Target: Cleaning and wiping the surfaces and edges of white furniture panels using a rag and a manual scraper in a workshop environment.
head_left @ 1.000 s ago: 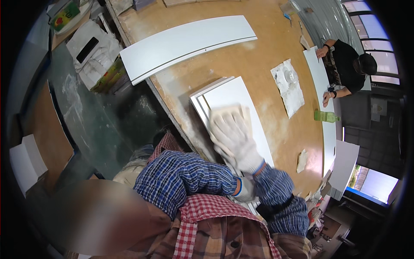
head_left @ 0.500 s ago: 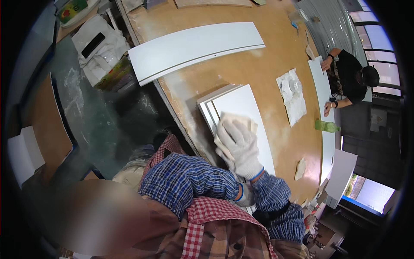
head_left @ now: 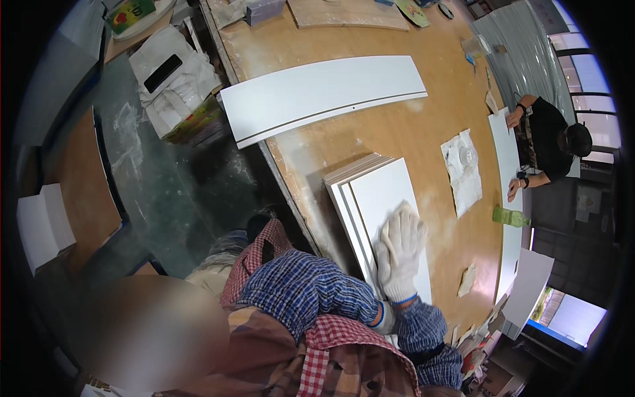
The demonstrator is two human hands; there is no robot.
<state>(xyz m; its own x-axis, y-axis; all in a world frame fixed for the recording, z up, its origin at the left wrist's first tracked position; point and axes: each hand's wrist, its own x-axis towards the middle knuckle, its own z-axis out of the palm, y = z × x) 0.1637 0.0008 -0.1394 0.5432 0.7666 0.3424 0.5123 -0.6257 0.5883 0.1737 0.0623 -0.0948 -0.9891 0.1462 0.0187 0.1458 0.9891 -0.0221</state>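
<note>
On my left I see grey floor beside the workbench [head_left: 423, 142], whose near edge runs diagonally from upper left down toward my body. A stack of white panels [head_left: 374, 198] lies just inside that edge, slightly fanned so the lower boards show as thin steps along its left side; the top face is smooth and matte white. My left hand [head_left: 385, 316] is mostly tucked under the blue checked sleeve at the stack's near end, and I cannot tell whether it is closed on anything. My right hand [head_left: 400, 251], in a white knit glove, lies flat and spread on the top panel with what may be a piece of sandpaper beneath the fingers, though the view is too soft to be sure.

Compared with half a second ago, the gloved hand sits a little further toward the panel's right edge.

Beyond the stack lies a long curved white board [head_left: 324, 96], well apart. To the right there is bare tabletop, then a crumpled white cloth [head_left: 463, 172] and a green bottle [head_left: 508, 216]. Another person [head_left: 549, 142] works at the far right edge.
</note>
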